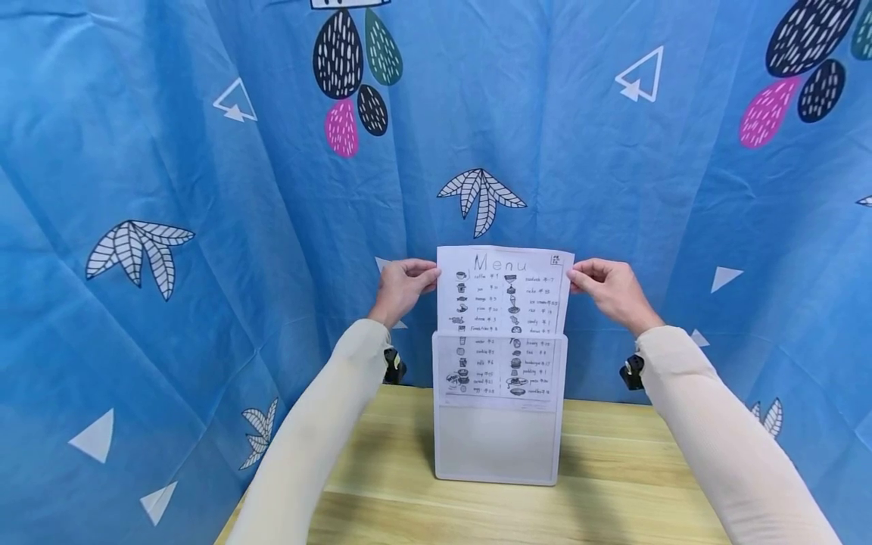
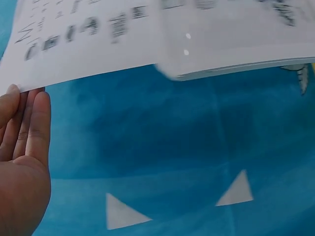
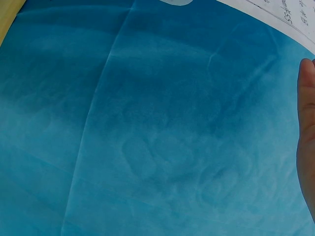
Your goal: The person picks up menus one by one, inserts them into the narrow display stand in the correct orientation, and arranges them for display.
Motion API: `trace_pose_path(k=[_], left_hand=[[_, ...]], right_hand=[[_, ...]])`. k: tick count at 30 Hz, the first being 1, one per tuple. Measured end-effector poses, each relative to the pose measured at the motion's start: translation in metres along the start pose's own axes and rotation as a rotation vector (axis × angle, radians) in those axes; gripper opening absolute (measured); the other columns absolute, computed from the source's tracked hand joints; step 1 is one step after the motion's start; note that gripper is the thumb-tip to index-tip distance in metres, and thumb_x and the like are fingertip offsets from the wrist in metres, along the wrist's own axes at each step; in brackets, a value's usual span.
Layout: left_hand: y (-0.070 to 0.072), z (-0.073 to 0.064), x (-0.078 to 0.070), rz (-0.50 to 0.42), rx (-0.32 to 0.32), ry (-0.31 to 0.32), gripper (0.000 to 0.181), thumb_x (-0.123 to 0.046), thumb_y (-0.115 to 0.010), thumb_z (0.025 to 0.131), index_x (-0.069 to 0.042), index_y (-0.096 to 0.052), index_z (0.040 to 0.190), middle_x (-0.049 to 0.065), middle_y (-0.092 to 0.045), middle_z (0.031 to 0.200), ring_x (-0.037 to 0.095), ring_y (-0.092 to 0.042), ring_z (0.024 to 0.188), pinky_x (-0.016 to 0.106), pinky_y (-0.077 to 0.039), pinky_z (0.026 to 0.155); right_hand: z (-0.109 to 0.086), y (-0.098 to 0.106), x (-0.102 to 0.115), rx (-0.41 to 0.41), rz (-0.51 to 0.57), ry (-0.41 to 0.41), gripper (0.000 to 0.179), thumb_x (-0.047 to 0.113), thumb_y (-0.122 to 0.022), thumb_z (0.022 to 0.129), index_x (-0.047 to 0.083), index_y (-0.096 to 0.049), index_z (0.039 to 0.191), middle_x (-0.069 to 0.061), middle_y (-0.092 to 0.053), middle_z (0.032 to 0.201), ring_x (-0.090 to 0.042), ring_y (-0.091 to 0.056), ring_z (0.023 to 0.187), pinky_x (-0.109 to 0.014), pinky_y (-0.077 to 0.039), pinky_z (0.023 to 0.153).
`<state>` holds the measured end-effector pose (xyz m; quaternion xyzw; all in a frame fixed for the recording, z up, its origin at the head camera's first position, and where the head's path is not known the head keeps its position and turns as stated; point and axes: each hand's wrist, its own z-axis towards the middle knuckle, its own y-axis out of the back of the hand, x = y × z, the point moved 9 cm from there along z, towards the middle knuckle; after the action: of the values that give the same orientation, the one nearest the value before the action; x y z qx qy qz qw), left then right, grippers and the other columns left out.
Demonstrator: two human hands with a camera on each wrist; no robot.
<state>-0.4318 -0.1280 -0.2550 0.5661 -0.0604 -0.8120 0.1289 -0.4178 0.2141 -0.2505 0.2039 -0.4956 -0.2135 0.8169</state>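
Note:
A paper menu (image 1: 500, 291), printed with small drawings and prices, stands partly inside a clear, white-edged sign holder (image 1: 496, 446). Its lower part shows through the holder's front, and its top half sticks out above. My left hand (image 1: 403, 288) pinches the sheet's upper left edge between thumb and fingers; the left wrist view shows that hand (image 2: 27, 147) at the paper's corner. On the opposite edge, my right hand (image 1: 613, 289) pinches the upper right side. Only a sliver of the right hand (image 3: 307, 123) appears in the right wrist view, beside the sheet (image 3: 275, 14).
The holder stands upright on a light wooden table (image 1: 627, 469). A blue patterned curtain (image 1: 545, 151) hangs close behind it and along the left side. Dark wrist cameras (image 1: 393, 366) sit at both cream sleeves (image 1: 320, 424).

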Motion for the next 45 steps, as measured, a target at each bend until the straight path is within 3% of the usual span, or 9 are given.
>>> trace_pose_path(k=[3,7,17,30,40,45], left_hand=[[0.003,0.004,-0.011,0.003,-0.026,-0.020,0.019,-0.014,-0.071,0.094,-0.001,-0.075,0.107,0.013,-0.073,0.101,0.023,-0.072,0.092,0.025,-0.059,0.080],[0.005,0.005,-0.015,0.010,-0.032,-0.010,0.019,-0.015,-0.071,0.094,-0.001,-0.076,0.107,0.013,-0.073,0.101,0.023,-0.072,0.091,0.026,-0.059,0.080],[0.007,0.002,-0.010,0.016,-0.041,0.000,0.018,-0.013,-0.071,0.093,-0.001,-0.076,0.105,0.014,-0.073,0.100,0.024,-0.072,0.090,0.026,-0.059,0.080],[0.001,-0.002,-0.003,0.028,-0.013,0.009,0.017,-0.014,-0.070,0.094,-0.003,-0.076,0.106,0.012,-0.073,0.101,0.023,-0.072,0.092,0.026,-0.058,0.081],[-0.001,-0.003,0.004,0.027,-0.005,0.013,0.017,-0.014,-0.070,0.094,-0.002,-0.076,0.106,0.013,-0.073,0.101,0.023,-0.072,0.093,0.026,-0.059,0.081],[-0.001,-0.004,0.007,0.009,-0.007,0.013,0.017,-0.013,-0.070,0.094,-0.001,-0.075,0.106,0.013,-0.072,0.101,0.024,-0.072,0.093,0.026,-0.058,0.082]], right_hand=[[0.000,-0.001,-0.001,0.011,0.003,-0.008,0.037,0.032,-0.059,0.102,-0.001,-0.068,0.116,-0.019,-0.071,0.105,-0.019,-0.070,0.091,-0.048,-0.048,0.095],[0.001,-0.001,-0.001,0.006,0.010,-0.023,0.037,0.032,-0.060,0.102,0.000,-0.069,0.116,-0.017,-0.071,0.106,-0.015,-0.069,0.090,-0.049,-0.048,0.096],[0.001,0.000,0.007,-0.052,0.010,-0.005,0.038,0.036,-0.060,0.101,0.002,-0.069,0.115,-0.015,-0.071,0.106,-0.022,-0.069,0.094,-0.040,-0.047,0.088],[-0.004,-0.001,0.000,-0.034,-0.012,-0.012,0.040,0.036,-0.058,0.102,0.000,-0.069,0.114,-0.018,-0.070,0.104,-0.030,-0.067,0.096,-0.034,-0.042,0.079],[-0.006,-0.004,-0.006,-0.020,-0.028,-0.016,0.038,0.036,-0.058,0.102,0.001,-0.069,0.112,-0.016,-0.071,0.102,-0.024,-0.068,0.094,-0.032,-0.042,0.076],[-0.006,-0.006,-0.007,-0.008,-0.036,-0.015,0.038,0.036,-0.056,0.103,0.001,-0.068,0.112,-0.016,-0.070,0.103,-0.028,-0.068,0.096,-0.034,-0.042,0.077]])
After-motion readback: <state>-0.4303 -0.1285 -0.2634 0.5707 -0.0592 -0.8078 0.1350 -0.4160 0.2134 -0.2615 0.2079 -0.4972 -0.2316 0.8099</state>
